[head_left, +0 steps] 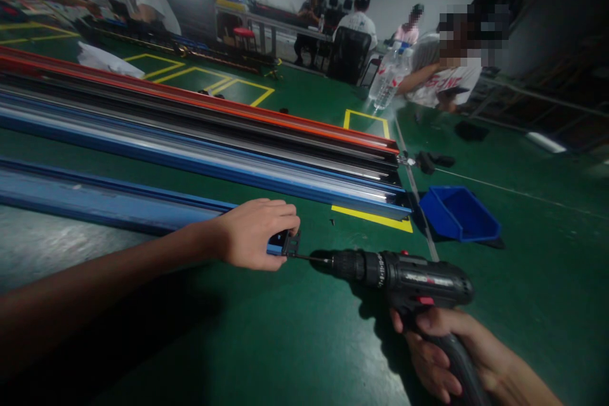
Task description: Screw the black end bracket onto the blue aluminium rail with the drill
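My left hand [254,231] is closed over the near end of a long blue metal rail [109,200] that lies on the green floor. A small black end piece [291,243] sticks out of the rail just past my fingers. My right hand [447,355] grips the handle of a black cordless drill [404,276]. The drill's thin bit [307,258] points left and touches the black end piece.
Several long rails in blue, black and red [214,133] lie side by side beyond. A blue plastic bin [459,212] sits on the floor to the right. Yellow floor markings [375,219] run nearby. A person holding water bottles [390,73] crouches at the rails' far end; others sit at tables behind.
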`<state>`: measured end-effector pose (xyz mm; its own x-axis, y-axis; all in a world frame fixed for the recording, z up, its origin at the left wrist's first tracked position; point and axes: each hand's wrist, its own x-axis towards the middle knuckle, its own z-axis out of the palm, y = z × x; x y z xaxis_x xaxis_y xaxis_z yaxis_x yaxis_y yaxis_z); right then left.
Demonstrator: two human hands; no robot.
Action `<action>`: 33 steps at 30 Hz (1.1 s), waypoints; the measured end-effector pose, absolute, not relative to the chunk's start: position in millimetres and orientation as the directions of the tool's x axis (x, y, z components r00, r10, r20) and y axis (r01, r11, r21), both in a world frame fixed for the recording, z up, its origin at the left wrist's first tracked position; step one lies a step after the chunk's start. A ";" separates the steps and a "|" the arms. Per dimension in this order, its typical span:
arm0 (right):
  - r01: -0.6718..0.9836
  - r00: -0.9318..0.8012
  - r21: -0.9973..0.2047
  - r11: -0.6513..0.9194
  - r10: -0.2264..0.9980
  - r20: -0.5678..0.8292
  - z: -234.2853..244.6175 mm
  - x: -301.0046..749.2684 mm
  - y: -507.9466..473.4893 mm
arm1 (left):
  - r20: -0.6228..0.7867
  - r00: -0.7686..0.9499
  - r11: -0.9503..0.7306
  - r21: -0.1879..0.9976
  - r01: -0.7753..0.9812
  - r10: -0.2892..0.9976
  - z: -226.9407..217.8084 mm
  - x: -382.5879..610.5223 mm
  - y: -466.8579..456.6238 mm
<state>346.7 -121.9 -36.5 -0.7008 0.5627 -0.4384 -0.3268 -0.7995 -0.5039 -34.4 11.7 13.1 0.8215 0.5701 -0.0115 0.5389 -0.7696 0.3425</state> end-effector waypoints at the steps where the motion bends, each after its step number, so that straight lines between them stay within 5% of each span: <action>1: -0.330 -0.694 -0.507 -0.796 0.569 -0.441 -36.8 346.8 -122.4 | -0.011 0.821 -0.769 0.343 0.539 0.571 13.3 -34.3 11.5; 33: -0.335 -0.686 -0.510 -0.792 0.576 -0.444 -27.9 343.7 -123.1 | -0.010 0.817 -0.762 0.355 0.542 0.577 13.7 -34.6 10.3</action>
